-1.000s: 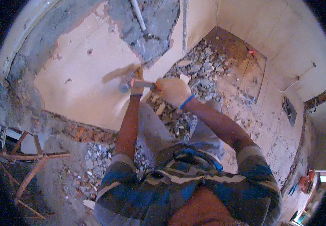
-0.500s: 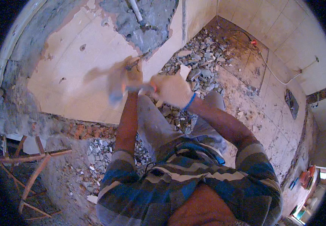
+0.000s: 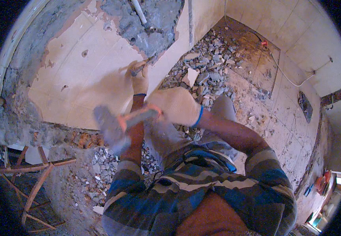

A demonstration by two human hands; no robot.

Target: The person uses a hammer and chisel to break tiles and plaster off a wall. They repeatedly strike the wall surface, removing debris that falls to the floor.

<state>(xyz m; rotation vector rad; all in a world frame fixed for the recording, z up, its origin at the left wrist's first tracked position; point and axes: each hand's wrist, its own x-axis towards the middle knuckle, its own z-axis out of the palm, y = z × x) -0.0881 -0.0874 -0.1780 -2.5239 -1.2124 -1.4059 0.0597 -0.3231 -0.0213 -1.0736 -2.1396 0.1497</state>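
Note:
In a pale work glove, my left hand [image 3: 140,83] is closed around a chisel [image 3: 137,70] held against the tiled wall. The chisel's tip points up and right, toward the broken edge where tile meets bare grey mortar. My right hand [image 3: 176,105], gloved the same way with a blue cuff, grips a hammer [image 3: 109,125] with an orange and grey handle. Slightly blurred, the hammer head hangs over my left forearm, apart from the chisel. Pale tiles [image 3: 78,82] with a few chipped holes cover the wall around my left hand.
Broken tile and mortar rubble [image 3: 208,70] lies along the wall's foot and beside my legs. A pipe [image 3: 139,11] sticks out of the bare mortar [image 3: 154,35]. A cable with a red connector [image 3: 264,43] runs at the right. A rusty metal frame [image 3: 36,188] stands lower left.
The hammer has swung away from the chisel, down and back toward my body, and my right hand has lowered slightly. My left hand stays at nearly the same spot.

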